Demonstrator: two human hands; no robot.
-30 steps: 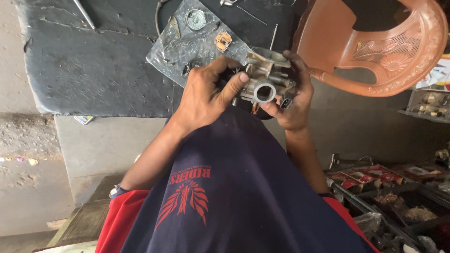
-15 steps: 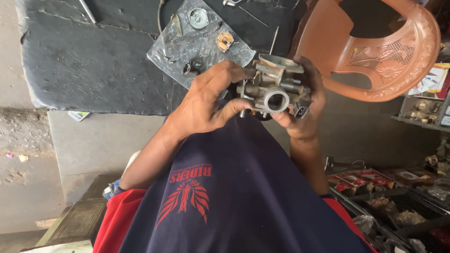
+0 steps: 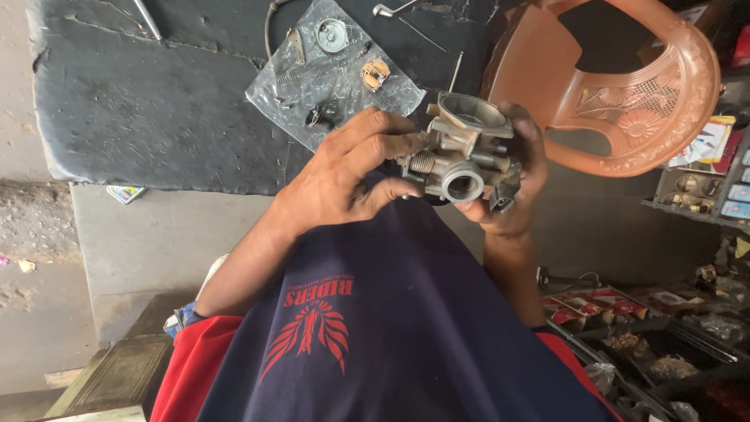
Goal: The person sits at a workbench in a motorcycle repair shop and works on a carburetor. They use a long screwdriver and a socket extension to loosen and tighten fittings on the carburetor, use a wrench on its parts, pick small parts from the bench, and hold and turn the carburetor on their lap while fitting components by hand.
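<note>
Item: metal carburetor [image 3: 461, 160], gripped between left hand [image 3: 336, 184] and right hand [image 3: 516, 187], fingers closed around its body; raised and turned since a second ago, bore now facing the camera. Beyond, on the dark bench [image 3: 156, 101]: plastic sheet [image 3: 289, 98] with small loose parts, then an orange plastic chair [image 3: 625, 86].

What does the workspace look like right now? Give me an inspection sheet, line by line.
Surface: dark, cracked mat on the ground, with a clear plastic sheet on it.
Job's things: metal carburetor body, held up between both hands, round bore toward the camera.
Clutter: small parts on the sheet, among them a round metal cap, an orange-brown piece and a dark fitting; thin metal tools lie on the mat.
Hands: left hand grips the carburetor's side; right hand cups it from behind.
Cables: one thin cable curves beside the sheet.
Surroundings: orange plastic chair; trays of small parts.
</note>
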